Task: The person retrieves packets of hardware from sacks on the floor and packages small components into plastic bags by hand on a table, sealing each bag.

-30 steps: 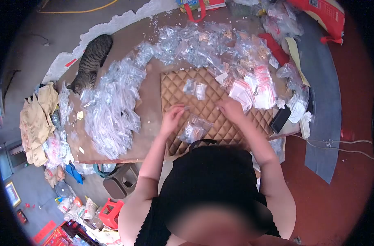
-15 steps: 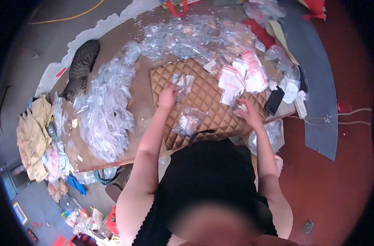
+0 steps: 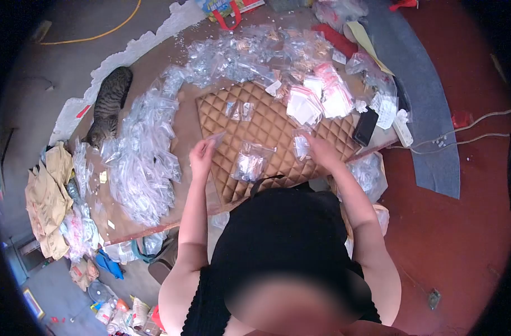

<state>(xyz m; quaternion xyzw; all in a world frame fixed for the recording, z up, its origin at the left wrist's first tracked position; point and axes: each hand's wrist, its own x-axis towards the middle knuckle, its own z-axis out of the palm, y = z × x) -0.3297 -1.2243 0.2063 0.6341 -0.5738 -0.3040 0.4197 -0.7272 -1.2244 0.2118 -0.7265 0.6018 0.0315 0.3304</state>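
My left hand (image 3: 201, 157) is at the left edge of the brown quilted mat (image 3: 266, 120), its fingers pinching a small clear plastic bag (image 3: 215, 138). My right hand (image 3: 322, 152) has its fingers on another small clear packet (image 3: 301, 144) over the mat's right part; what that packet contains is too small to tell. Between the hands, nearer my body, lies a clear bag of small pieces (image 3: 252, 162). Two small filled packets (image 3: 240, 111) lie side by side farther up the mat. White zip bags with red edges (image 3: 306, 105) are stacked at the mat's far right corner.
Clear plastic packets (image 3: 141, 168) are heaped on the left, with more packets (image 3: 227, 56) along the back. A tabby cat (image 3: 111, 101) lies at the table's far left. A black phone (image 3: 366, 127) and a white power strip (image 3: 402, 130) sit at the right edge.
My left hand has left the two packets and drawn back left, now with a small bag in its fingers. My right hand has shifted inward over the mat with its packet. The view has shifted slightly.
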